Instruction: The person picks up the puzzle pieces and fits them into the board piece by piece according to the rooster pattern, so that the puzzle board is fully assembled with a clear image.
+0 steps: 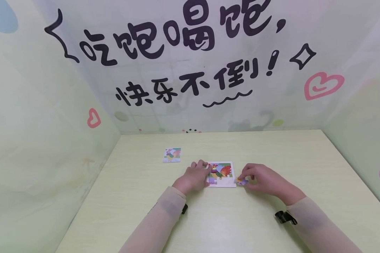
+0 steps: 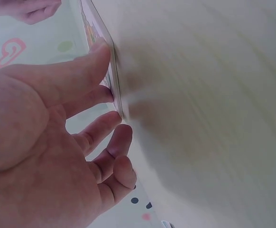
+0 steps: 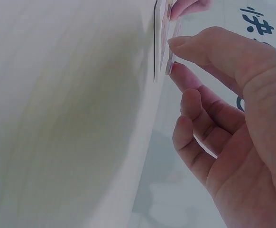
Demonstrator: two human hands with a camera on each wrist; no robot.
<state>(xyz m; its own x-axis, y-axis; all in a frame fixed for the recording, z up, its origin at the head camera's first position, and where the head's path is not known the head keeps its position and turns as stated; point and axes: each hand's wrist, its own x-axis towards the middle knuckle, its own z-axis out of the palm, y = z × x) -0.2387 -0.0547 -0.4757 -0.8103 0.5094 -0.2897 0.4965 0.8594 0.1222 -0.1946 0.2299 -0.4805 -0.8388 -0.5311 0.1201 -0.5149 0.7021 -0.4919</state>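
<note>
A jigsaw puzzle board [image 1: 235,175] with a white border and a rooster picture lies flat on the table. Part of its lower picture area is bare white. The left hand [image 1: 195,177] rests at the board's left side, thumb and index fingertip touching its border [image 2: 110,78], other fingers loosely bent. Just off the board's right edge, the right hand [image 1: 266,181] pinches a small purple and yellow puzzle piece [image 1: 241,182] between thumb and index finger. In the right wrist view that puzzle piece [image 3: 169,66] appears edge-on, slightly above the board.
A small rooster picture card [image 1: 172,155] lies on the pale wooden table [image 1: 139,175], left of and behind the board. Printed fabric walls [image 1: 190,116] with hearts and black lettering enclose the table at the back and both sides.
</note>
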